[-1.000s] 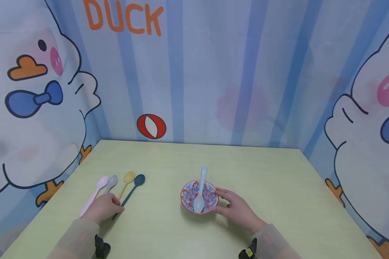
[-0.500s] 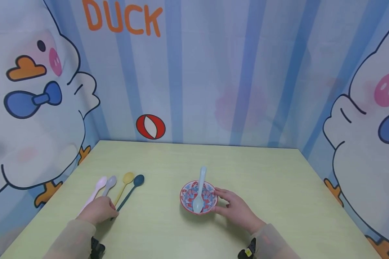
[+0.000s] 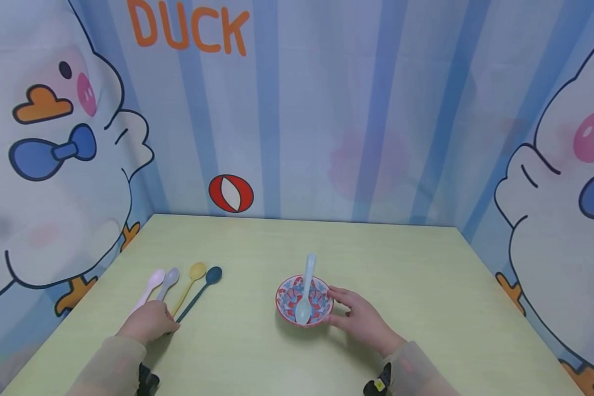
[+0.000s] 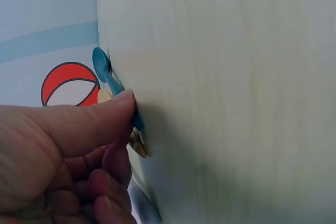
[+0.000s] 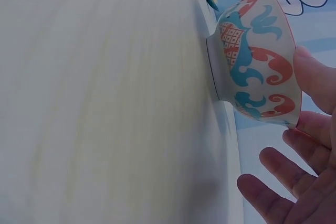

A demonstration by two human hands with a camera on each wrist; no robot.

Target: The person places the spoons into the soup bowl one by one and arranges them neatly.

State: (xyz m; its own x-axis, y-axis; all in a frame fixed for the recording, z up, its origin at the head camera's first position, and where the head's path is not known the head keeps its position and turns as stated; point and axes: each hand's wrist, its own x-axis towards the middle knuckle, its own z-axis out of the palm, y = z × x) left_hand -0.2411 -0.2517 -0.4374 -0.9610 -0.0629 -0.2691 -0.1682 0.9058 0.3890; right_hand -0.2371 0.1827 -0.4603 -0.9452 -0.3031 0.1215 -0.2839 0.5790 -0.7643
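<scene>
Pale table [image 3: 386,264]: four spoons [image 3: 197,271] at my left, one bowl [image 3: 284,308] with a fifth spoon [image 3: 304,309] inside. My left hand [image 3: 147,322], back upward, pinches the dark blue spoon [image 3: 213,275]; my right hand [image 3: 362,320] grips the bowl's rim.

The left fingers [image 4: 116,162] have shifted down the dark blue spoon [image 3: 198,297].

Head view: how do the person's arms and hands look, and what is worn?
The left hand and right hand are bare, without gloves. The beige sleeves reach the wrists. At each cuff is a small black device; the right one shows a yellow mark.
</scene>
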